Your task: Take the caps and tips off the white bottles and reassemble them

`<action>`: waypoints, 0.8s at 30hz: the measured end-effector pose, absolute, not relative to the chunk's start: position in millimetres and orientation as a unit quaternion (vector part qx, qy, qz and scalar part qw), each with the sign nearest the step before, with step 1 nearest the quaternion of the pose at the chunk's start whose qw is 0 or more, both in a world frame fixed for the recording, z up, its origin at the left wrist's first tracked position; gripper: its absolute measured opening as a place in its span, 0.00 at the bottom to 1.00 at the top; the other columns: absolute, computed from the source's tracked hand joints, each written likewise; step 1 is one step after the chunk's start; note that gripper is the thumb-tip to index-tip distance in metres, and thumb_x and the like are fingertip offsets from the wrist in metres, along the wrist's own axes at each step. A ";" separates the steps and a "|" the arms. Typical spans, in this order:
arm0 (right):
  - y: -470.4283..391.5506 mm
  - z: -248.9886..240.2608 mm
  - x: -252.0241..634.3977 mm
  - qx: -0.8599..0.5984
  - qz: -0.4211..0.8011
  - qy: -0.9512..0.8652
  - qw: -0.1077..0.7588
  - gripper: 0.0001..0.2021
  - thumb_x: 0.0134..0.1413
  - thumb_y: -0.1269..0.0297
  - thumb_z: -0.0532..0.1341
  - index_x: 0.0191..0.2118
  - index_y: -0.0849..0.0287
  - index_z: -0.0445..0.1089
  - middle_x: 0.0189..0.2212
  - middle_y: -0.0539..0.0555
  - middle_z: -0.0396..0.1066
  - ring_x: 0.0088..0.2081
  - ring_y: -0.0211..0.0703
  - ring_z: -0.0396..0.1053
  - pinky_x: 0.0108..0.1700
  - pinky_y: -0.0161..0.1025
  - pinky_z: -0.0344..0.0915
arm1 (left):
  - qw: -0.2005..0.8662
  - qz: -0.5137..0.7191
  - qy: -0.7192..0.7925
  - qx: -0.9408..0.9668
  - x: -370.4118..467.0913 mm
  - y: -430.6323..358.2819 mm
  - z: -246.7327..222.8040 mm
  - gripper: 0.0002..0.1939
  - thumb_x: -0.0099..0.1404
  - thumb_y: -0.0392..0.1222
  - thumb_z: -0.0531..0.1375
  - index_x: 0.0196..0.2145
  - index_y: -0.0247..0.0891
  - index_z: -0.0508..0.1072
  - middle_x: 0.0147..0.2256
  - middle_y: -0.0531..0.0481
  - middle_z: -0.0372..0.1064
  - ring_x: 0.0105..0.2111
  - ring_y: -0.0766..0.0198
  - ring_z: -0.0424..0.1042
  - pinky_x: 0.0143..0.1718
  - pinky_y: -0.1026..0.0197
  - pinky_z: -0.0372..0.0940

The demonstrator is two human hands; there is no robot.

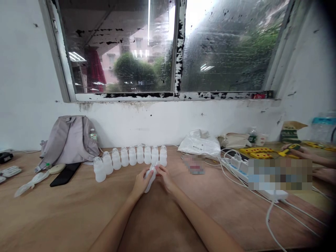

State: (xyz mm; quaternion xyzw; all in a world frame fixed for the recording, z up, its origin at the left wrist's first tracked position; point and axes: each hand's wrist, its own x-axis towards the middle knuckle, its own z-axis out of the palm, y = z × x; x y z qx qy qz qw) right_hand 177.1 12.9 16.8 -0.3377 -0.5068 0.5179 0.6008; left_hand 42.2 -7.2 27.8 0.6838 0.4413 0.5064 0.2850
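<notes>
Both my hands hold one translucent white baby bottle (149,183) with a clear domed cap, tilted just above the table. My left hand (142,182) is wrapped round its body from the left. The fingers of my right hand (164,177) close on its cap end. Behind my hands stands a curved row of several like bottles (132,156), upright and capped, on the brown table (86,213). The row's left end bottle (100,170) is nearest to me; its right end bottle (163,156) stands just beyond my right hand.
To the left are a grey backpack (69,140), a black phone (65,174) and a clear plastic bag (33,183). A white bag (200,142), a white power strip (273,193) with trailing cables and yellow tools (258,152) occupy the right. Another person's hand (296,152) shows there.
</notes>
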 end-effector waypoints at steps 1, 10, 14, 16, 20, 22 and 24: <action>14.3 15.0 176.7 -0.340 0.517 -0.504 0.602 0.12 0.42 0.53 0.61 0.29 0.57 0.69 0.31 0.50 0.70 0.34 0.41 0.65 0.36 0.36 0.59 | 0.290 0.504 0.452 0.676 42.4 -4.9 26.5 0.19 0.58 0.52 0.52 0.39 0.37 0.71 0.38 0.47 0.71 0.39 0.59 0.68 0.43 0.59 0.60; 40.2 20.1 216.2 -0.399 0.477 -0.393 0.678 0.18 0.41 0.47 0.56 0.32 0.57 0.67 0.37 0.54 0.71 0.36 0.44 0.67 0.33 0.37 0.60 | 0.603 0.460 0.396 0.517 50.0 -3.3 12.1 0.25 0.54 0.59 0.54 0.40 0.35 0.65 0.25 0.49 0.68 0.20 0.65 0.67 0.19 0.63 0.61; 51.0 13.8 259.3 -0.551 0.243 -0.430 0.673 0.22 0.37 0.50 0.60 0.38 0.59 0.64 0.40 0.58 0.69 0.41 0.49 0.66 0.39 0.40 0.60 | 0.629 0.482 0.375 0.480 50.3 -6.2 13.1 0.25 0.54 0.60 0.54 0.36 0.34 0.66 0.26 0.47 0.69 0.19 0.66 0.67 0.19 0.65 0.61; 52.6 9.7 268.1 -0.581 0.190 -0.475 0.633 0.23 0.39 0.51 0.58 0.40 0.61 0.62 0.39 0.60 0.69 0.40 0.49 0.67 0.41 0.41 0.60 | 0.638 0.488 0.375 0.463 49.4 -6.2 15.2 0.26 0.55 0.61 0.53 0.37 0.33 0.66 0.27 0.46 0.70 0.19 0.66 0.67 0.20 0.65 0.62; 49.4 5.0 255.9 -0.599 0.135 -0.594 0.519 0.19 0.44 0.54 0.55 0.39 0.62 0.62 0.37 0.61 0.69 0.40 0.48 0.67 0.42 0.41 0.59 | 0.663 0.496 0.378 0.415 45.5 -4.9 19.9 0.28 0.56 0.62 0.50 0.38 0.32 0.67 0.29 0.44 0.70 0.19 0.66 0.68 0.19 0.65 0.61; 45.4 3.2 244.6 -0.621 0.072 -0.652 0.429 0.16 0.43 0.56 0.57 0.37 0.61 0.64 0.37 0.62 0.69 0.42 0.51 0.65 0.45 0.44 0.57 | 0.669 0.505 0.374 0.397 43.4 -3.7 20.8 0.29 0.57 0.63 0.48 0.37 0.32 0.67 0.29 0.44 0.70 0.19 0.67 0.67 0.19 0.65 0.61; 40.7 2.0 236.4 -0.662 0.024 -0.660 0.354 0.15 0.42 0.56 0.58 0.35 0.62 0.66 0.37 0.64 0.69 0.45 0.56 0.62 0.47 0.49 0.53 | 0.658 0.517 0.373 0.400 42.1 -2.4 20.1 0.29 0.55 0.63 0.49 0.38 0.33 0.66 0.30 0.45 0.69 0.20 0.67 0.67 0.20 0.65 0.62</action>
